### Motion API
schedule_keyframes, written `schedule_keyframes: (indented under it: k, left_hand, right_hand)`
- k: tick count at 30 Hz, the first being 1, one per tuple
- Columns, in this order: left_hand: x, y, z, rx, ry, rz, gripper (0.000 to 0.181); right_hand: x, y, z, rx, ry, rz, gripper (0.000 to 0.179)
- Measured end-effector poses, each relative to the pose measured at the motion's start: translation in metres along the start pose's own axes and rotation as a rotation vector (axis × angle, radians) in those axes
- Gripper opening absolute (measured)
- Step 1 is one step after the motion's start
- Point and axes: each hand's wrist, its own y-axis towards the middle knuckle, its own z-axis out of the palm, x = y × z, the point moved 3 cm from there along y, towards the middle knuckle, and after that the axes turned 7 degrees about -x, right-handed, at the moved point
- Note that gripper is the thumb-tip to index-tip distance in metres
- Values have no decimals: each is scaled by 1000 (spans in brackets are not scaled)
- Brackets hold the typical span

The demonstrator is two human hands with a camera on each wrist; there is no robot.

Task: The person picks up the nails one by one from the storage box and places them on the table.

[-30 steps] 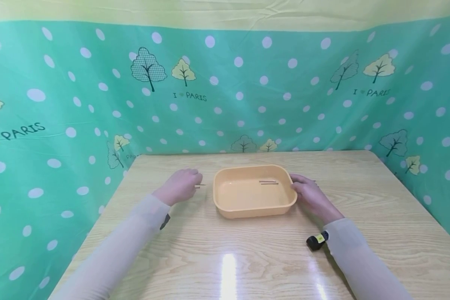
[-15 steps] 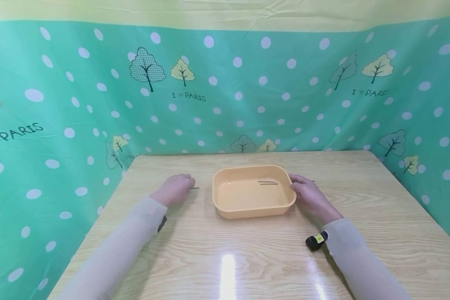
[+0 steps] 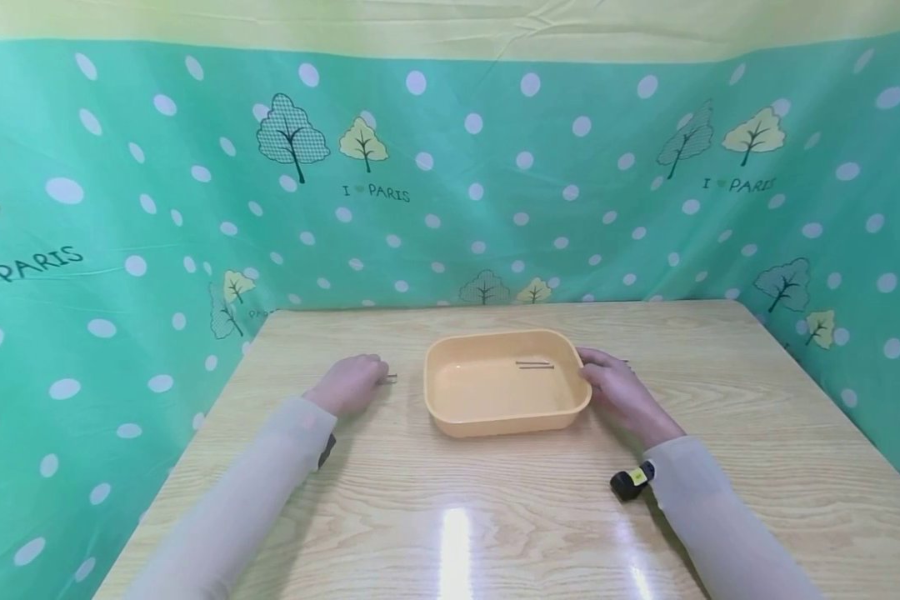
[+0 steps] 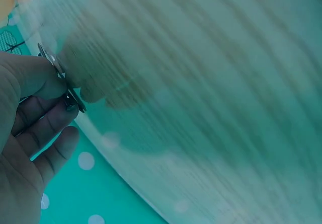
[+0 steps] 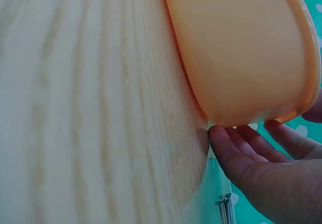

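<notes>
My left hand is low over the table, left of the tan plastic tray. Its thumb and fingers pinch a few thin metal nails, whose ends poke out on the right in the head view. Whether these touch the tabletop, I cannot tell. Two nails lie side by side inside the tray, toward its right end. At that end my right hand holds the tray, fingers against the outer wall and thumb at the rim.
Beyond my right hand lies a bunch of nails, mostly hidden in the head view. The wooden table ends at a green dotted curtain behind and at both sides.
My left hand has moved a little to the left and down with the nails, which stick out less now. My right hand and the tray have stayed in place.
</notes>
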Motion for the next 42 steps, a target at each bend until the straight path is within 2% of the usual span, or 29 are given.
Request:
schedule_keyframes:
  k: [8,18,27,42]
  left_hand:
    - [1,-1,1,3,-19,-5,9]
    - [3,-1,4,29,-57,-42,10]
    - [4,0,2,28,-60,-17,11]
    - [6,1,1,51,-46,-22,9]
  right_hand:
    - [1,0,0,-5,-7,8,57]
    - [1,-1,1,-4,-11,7,57]
    - [1,-1,0,-5,-3,13,57]
    - [1,-3,-1,-6,3,15,57]
